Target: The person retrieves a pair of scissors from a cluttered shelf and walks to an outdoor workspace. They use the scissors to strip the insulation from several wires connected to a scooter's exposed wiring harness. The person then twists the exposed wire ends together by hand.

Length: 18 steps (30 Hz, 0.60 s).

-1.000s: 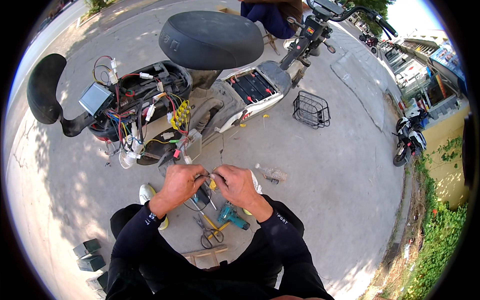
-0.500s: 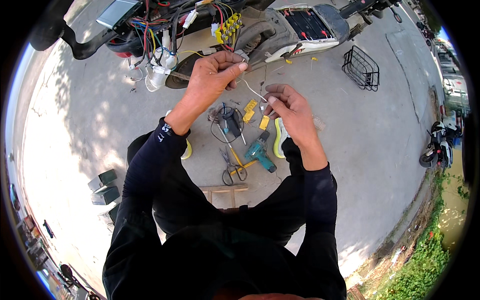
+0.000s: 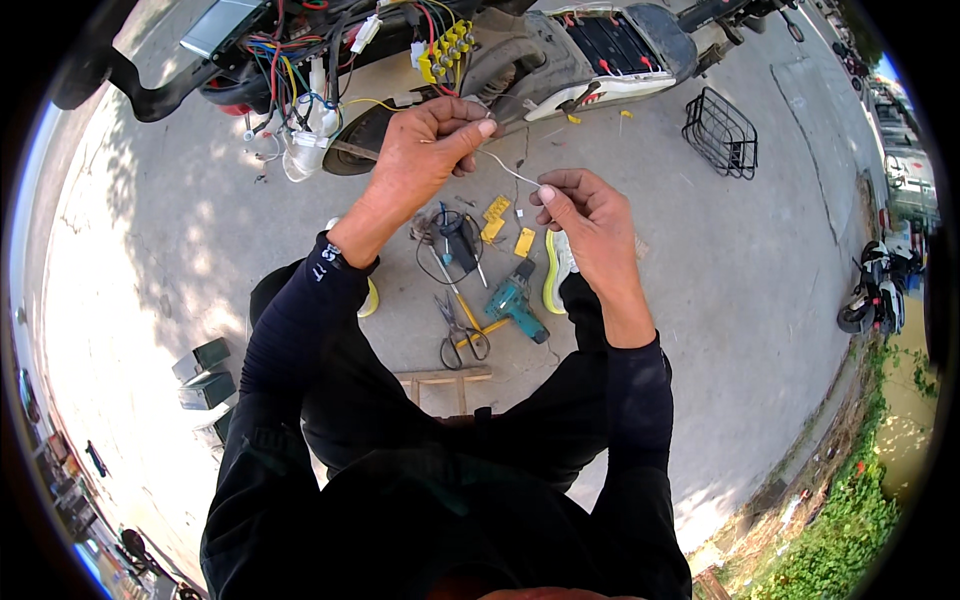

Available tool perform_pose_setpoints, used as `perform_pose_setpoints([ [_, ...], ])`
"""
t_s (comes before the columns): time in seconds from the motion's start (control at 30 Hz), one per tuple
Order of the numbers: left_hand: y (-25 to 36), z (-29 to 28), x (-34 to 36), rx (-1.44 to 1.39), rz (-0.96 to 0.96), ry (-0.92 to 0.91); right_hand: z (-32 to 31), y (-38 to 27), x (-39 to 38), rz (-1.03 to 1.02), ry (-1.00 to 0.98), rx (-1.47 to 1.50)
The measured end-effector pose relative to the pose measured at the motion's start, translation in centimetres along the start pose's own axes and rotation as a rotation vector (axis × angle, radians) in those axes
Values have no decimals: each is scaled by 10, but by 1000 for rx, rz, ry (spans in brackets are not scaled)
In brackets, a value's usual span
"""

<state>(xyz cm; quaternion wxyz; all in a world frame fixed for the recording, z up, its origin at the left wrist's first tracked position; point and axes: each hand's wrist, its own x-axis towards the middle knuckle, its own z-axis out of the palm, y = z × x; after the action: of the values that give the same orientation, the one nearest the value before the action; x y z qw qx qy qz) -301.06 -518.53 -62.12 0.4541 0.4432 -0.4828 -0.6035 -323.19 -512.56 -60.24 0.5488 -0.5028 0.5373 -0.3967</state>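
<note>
A thin white wire (image 3: 511,170) runs between my two hands. My left hand (image 3: 432,143) pinches one stretch of it between thumb and fingers, just below the scooter's exposed wiring. Lower and to the right, my right hand (image 3: 585,215) grips the wire with thumb and forefinger. Above my left hand sits a yellow terminal block (image 3: 446,52) with coloured wires joined to it. A bundle of red, blue, yellow and black wires (image 3: 290,65) hangs from the scooter frame, next to a white connector (image 3: 367,33). The wire's ends are too small to make out.
On the ground between my feet lie a teal cordless drill (image 3: 517,303), scissors (image 3: 464,337) and yellow plastic pieces (image 3: 524,241). A black wire basket (image 3: 720,133) stands at right. Dark battery blocks (image 3: 207,390) lie at left. The scooter's battery bay (image 3: 612,42) is uncovered.
My right hand has moved slightly up and right along the white wire, its fingers closer together. My left hand keeps its pinch. The whole view has shifted a little.
</note>
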Motion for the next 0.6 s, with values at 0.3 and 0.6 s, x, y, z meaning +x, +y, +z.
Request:
perform_pose_setpoints([
  [0.3,1,3,-2,14,-29,-33,-3,8,8,-75,162,-132],
  [0.6,9,-1,-5,33,-52,-62,0,13,12,-143,217,-263],
])
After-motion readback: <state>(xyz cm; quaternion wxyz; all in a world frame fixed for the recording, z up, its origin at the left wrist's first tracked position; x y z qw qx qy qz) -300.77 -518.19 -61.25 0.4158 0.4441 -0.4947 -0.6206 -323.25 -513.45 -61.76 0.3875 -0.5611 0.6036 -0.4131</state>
